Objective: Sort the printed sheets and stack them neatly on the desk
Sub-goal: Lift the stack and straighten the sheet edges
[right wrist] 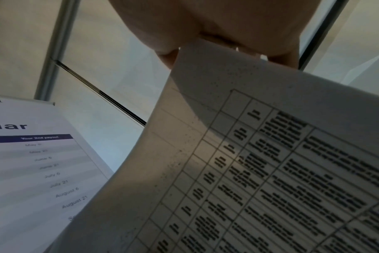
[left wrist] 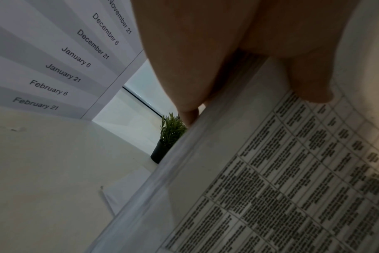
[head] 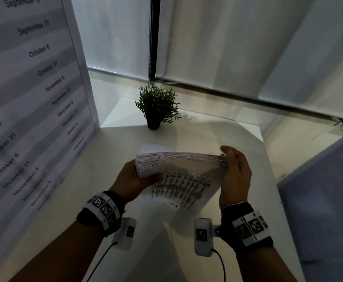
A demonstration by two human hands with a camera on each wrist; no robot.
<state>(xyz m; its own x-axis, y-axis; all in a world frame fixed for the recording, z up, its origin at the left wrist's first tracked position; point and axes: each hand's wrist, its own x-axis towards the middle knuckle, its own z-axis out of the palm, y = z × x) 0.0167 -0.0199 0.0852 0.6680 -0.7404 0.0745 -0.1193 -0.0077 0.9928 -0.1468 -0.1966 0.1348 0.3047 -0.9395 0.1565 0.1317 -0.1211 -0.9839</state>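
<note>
Left hand [head: 133, 178] takes the left end of the bundle of printed sheets [head: 178, 159]: fingers under and behind it, thumb curled over the near face, a firm hold on the full thickness. The bundle is held up above the white surface [head: 217, 131], clear of it, long axis running left to right between the two hands, its fanned edges turned up toward the head camera. The nearest sheet [head: 178, 190], printed with a table, peels away from the rest and hangs down toward the person (text too blurred to read). Right hand [head: 234, 174] pinches the right end, where the edges are squeezed thinnest, fingers curled over the top and thumb on the near side. Both grips sit at opposite short ends, so neither hand is nearer; the surface lies straight below and ahead. A loose white sheet [head: 156, 148] lies flat on the surface just behind the bundle, likely the start of a stack. Beyond it, a small potted plant [head: 156, 107].
</note>
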